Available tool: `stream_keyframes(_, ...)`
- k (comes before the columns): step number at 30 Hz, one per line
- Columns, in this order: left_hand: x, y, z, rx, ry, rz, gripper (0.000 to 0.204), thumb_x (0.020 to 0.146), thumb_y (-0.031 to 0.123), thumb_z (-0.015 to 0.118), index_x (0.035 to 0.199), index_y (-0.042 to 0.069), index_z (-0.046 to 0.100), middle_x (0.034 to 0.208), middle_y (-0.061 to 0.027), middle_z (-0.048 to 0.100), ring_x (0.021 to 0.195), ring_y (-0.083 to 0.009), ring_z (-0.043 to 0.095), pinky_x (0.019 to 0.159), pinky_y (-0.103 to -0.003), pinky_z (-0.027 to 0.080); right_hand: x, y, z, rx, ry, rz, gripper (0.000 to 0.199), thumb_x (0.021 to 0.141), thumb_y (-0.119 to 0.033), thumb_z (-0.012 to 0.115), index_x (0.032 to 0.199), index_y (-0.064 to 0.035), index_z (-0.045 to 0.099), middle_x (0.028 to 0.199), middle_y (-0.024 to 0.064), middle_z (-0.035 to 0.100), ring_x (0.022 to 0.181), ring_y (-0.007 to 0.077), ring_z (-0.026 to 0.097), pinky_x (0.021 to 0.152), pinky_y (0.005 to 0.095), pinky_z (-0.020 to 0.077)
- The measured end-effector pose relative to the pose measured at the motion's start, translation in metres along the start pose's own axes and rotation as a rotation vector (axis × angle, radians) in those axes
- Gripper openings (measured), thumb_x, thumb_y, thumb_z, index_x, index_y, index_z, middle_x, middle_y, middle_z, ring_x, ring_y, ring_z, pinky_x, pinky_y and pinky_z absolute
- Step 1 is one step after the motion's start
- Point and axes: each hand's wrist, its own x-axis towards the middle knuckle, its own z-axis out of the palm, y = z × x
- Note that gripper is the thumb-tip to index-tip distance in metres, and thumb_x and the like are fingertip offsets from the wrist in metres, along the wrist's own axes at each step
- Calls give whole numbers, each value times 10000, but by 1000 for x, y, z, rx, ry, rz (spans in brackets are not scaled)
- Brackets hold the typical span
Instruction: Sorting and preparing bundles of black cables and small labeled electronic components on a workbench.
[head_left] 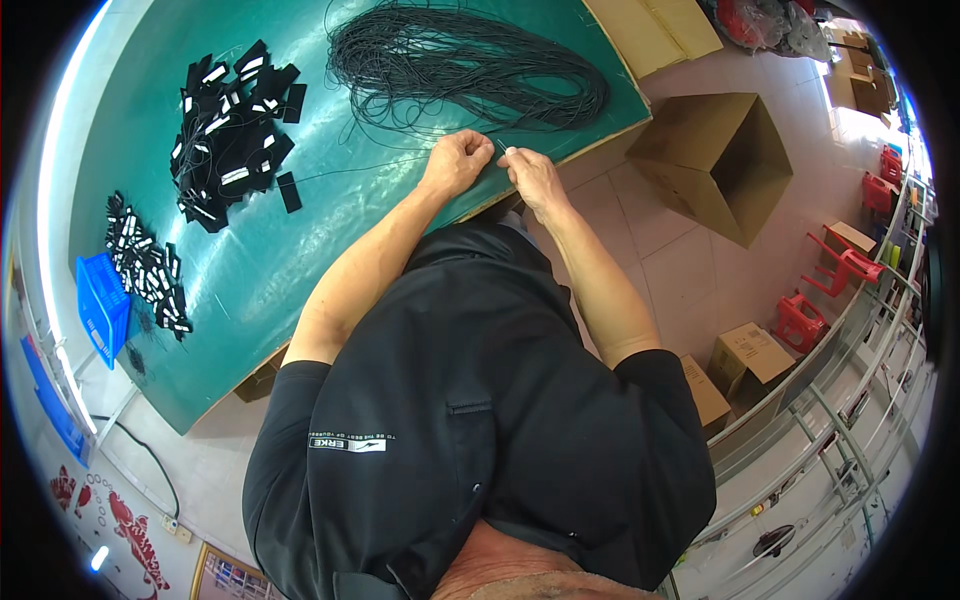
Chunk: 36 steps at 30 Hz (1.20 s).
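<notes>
Near the table's front edge, my left hand (459,162) is closed in a pinch on a thin black cord (375,165). That cord stretches left to a black rectangular tag (289,192) on the green table. Close beside it, my right hand (535,178) has its fingers closed round a small white-ended thing (510,151). A thin dark line shows between the two hands; whether it is cord or part of that thing I cannot tell. Just beyond my hands lies a large loose bundle of black cord (470,70).
Black tags with white labels (228,140) are heaped on the table's left side. Smaller black-and-white pieces (145,260) lie by a blue basket (103,308) at the left edge. An open cardboard box (700,165) stands on the floor at right, with red stools (800,322) farther off.
</notes>
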Motion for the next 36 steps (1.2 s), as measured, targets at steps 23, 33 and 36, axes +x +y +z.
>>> stream_keyframes(23,-26,-11,-32,-156,45,89,208,970,224,667,988,17,686,803,13,631,737,-67,531,665,-262,456,-1,16,1,-90,132,-232,339,986,-290,528,964,0,703,764,6,557,706,110,490,657,288,414)
stream_keyframes(33,-159,-28,-191,-596,608,-9,131,1032,207,570,1031,78,596,830,-16,626,680,-95,576,612,-250,469,-9,-9,37,-645,-2,-553,262,943,-225,645,1106,-23,608,963,171,654,875,334,653,772,423,513)
stream_keyframes(36,-203,-71,-269,-624,996,163,86,1025,179,584,1012,94,592,796,-9,612,638,-82,539,569,-229,436,0,-12,59,-819,-37,-779,287,902,-187,688,1127,-32,603,1007,159,624,915,351,633,782,453,513)
